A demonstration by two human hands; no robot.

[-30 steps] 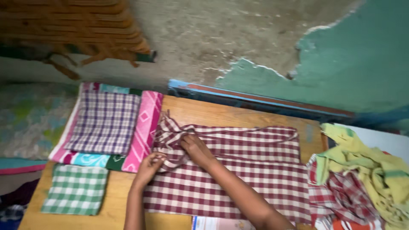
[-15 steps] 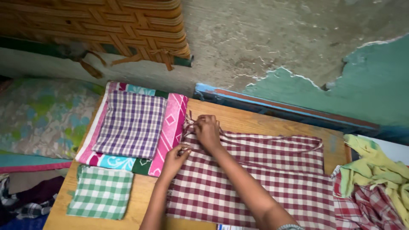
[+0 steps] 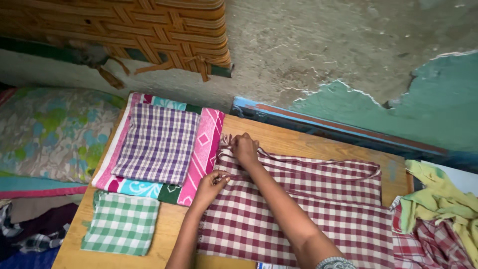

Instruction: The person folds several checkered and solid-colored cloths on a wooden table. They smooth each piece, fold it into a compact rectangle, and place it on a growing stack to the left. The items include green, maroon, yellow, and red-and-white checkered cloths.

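The maroon-and-white checked cloth (image 3: 298,209) lay flat on the wooden table (image 3: 298,142), long axis along the table's far edge, partly folded. Your right hand (image 3: 245,148) pressed its far-left corner, fingers curled down; your left hand (image 3: 211,183) pinched its left edge.

A wooden worktop (image 3: 294,142) stands against a rough wall (image 3: 308,45) of bare grey plaster. On the wall's lower right, teal paint (image 3: 423,104) ends in a ragged, peeling edge. A blue ledge with a reddish stripe (image 3: 318,122) runs along the worktop's far side. At upper left hangs a woven cane panel (image 3: 124,25) with loose strips dangling. Off the worktop's left edge lies a floral-patterned cushion (image 3: 50,132). The light is soft and dim.
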